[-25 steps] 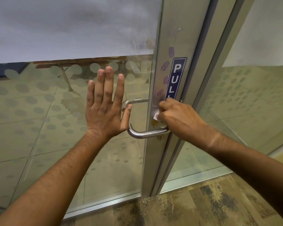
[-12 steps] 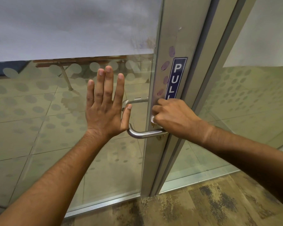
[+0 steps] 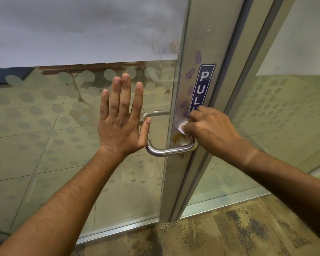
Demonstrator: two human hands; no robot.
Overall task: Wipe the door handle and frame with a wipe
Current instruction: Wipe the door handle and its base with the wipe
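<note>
- Left hand (image 3: 121, 122) raised flat, palm forward, fingers straight and together, thumb out to the side.
- Right hand (image 3: 210, 129) curled, fingers pinched closed, knuckles up.
- Both forearms bare, reaching forward.

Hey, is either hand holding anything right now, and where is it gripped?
The right hand pinches a bunched white wipe in its fingertips against the door frame. The left hand lies flat on the glass, holding nothing.

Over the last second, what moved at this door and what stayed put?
The right hand, clutching the white wipe, dipped slightly left and down the metal frame, then came back up beside the PULL sign, just above the handle. Nothing was picked up or released. The left hand stayed flat on the glass; the brownish smear above the handle remains.
</note>
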